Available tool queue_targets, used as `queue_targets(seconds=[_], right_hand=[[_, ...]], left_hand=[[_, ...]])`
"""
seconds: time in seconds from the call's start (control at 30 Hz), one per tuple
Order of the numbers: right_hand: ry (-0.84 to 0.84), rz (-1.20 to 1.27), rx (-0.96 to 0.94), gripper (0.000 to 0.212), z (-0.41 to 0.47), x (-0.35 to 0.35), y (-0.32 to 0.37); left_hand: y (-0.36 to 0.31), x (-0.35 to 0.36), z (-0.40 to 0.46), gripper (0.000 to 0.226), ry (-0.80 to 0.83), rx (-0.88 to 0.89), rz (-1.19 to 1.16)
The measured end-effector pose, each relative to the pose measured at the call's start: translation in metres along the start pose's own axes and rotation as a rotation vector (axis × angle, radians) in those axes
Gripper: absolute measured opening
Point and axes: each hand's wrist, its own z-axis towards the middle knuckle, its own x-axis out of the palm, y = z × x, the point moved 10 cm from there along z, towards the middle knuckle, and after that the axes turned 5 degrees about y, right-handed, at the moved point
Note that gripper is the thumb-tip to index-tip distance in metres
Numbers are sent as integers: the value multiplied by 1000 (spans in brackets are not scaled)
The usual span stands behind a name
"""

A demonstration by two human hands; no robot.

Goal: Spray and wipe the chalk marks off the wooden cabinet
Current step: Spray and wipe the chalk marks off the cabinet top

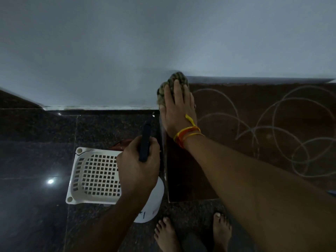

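Brown cabinet (254, 110) stood against a grey wall (127, 42), chalk loops (283, 131) across its top. Right hand (179, 110) lay flat, fingers straight, pressing the cloth (166, 88) at the back-left corner. Left hand (138, 170) curled around the spray bottle (145, 142).

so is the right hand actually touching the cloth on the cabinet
Touching. The head view shows the right hand laid flat over the cloth, fingers straight, pressing it onto the cabinet top near the far left corner.
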Motion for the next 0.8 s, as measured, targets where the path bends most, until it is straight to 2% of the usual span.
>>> queue_targets(seconds=[0.1,0.2,0.43,0.57,0.67,0.8], right_hand=[[-18,-15,9,58,-32,-1,-2],[40,-44,-6,59,-67,9,-7],[59,0,0,58,-7,-4,-25],[58,26,35,59,-55,-2,-36],[106,-35,-26,60,-92,4,-42],[56,-12,-14,56,-48,-6,-56]], left_hand=[[-5,1,-6,30,1,-3,10],[-12,5,-8,30,10,-14,-5],[-17,14,-11,32,-1,-37,1],[-28,19,-17,31,7,-61,7],[-34,23,-19,30,5,-85,7],[-39,27,-21,35,-3,-93,11]])
